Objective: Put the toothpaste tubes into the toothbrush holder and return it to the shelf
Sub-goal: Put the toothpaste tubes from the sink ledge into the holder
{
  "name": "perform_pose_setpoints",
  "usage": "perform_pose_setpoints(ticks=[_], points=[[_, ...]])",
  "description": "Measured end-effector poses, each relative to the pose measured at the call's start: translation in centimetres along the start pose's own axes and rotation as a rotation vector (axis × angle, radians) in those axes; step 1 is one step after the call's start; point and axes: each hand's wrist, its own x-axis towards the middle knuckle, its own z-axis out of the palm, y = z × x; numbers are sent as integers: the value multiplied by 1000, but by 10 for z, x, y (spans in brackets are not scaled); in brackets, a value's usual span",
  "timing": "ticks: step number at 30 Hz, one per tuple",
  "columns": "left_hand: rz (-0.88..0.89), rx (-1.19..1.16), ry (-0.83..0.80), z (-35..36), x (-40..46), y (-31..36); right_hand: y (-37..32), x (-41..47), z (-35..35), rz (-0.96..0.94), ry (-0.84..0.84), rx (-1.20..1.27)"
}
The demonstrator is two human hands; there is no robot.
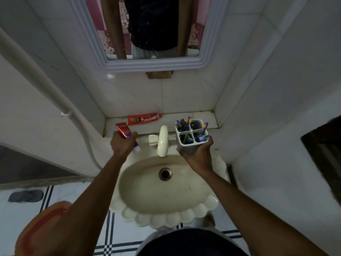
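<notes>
While my left hand grips the red toothpaste tube over the sink edge and my right hand clasps the four-cell toothbrush holder low on its base, the orange toothpaste tube lies on the shelf. Risk: toothbrushes already crowd the cells, so a tube may jam or tip the holder. Risk: a slip drops either item into the basin.

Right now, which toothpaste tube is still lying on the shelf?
The orange tube lies flat on the shelf; the red tube is in the left hand.
</notes>
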Motion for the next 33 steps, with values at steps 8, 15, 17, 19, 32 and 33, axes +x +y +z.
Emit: perform_pose_setpoints(ticks=[8, 15, 17, 19, 32, 33], points=[[391, -320, -81, 3, -67, 113, 6, -3, -20, 28, -59, 71], [805, -91, -214, 67, -120, 177, 3, -2, -29, 23, -82, 21], [884, -28, -192, 81, -120, 182, 1, -2, -30, 37, -83, 16], [874, 18, -184, 93, -118, 182, 0, 0, -30, 51, -90, 13], [762, 92, -118, 73, -81, 140, -13, -1, -24, 28, -100, 7], [723, 71, -108, 71, -77, 137, -10, -1, -28, 30, -77, 9]])
